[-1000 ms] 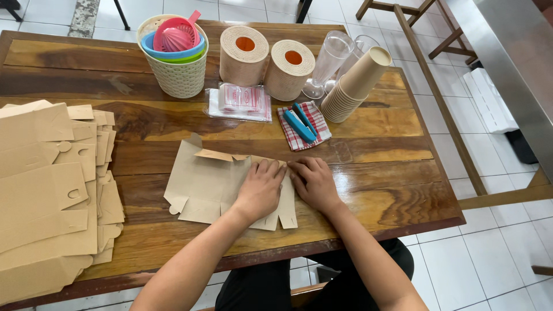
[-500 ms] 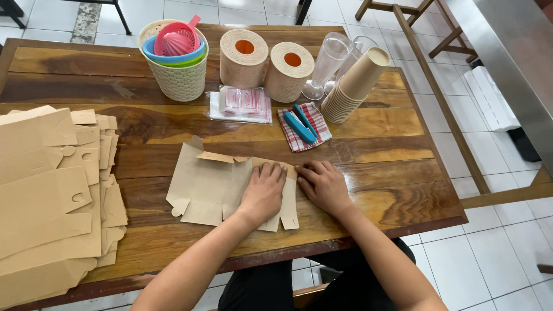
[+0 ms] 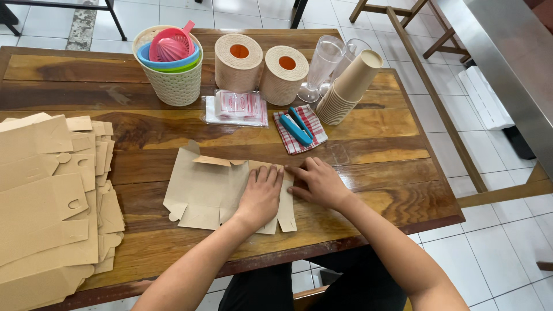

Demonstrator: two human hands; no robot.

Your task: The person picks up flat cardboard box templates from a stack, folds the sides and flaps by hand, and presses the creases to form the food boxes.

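Observation:
A flat brown cardboard box blank lies on the wooden table in front of me, with one flap partly raised at its top edge. My left hand presses palm-down on the blank's right part, fingers spread. My right hand rests at the blank's right edge, fingertips touching the cardboard and the table. Neither hand grips anything.
A stack of brown box blanks fills the table's left side. At the back stand a woven basket with coloured plastic bowls, two paper rolls, clear glasses, stacked paper cups, a plastic packet and a checked cloth with a blue tool.
My right hand has slid a little right toward the blank's edge. My left hand stays pressed on the cardboard.

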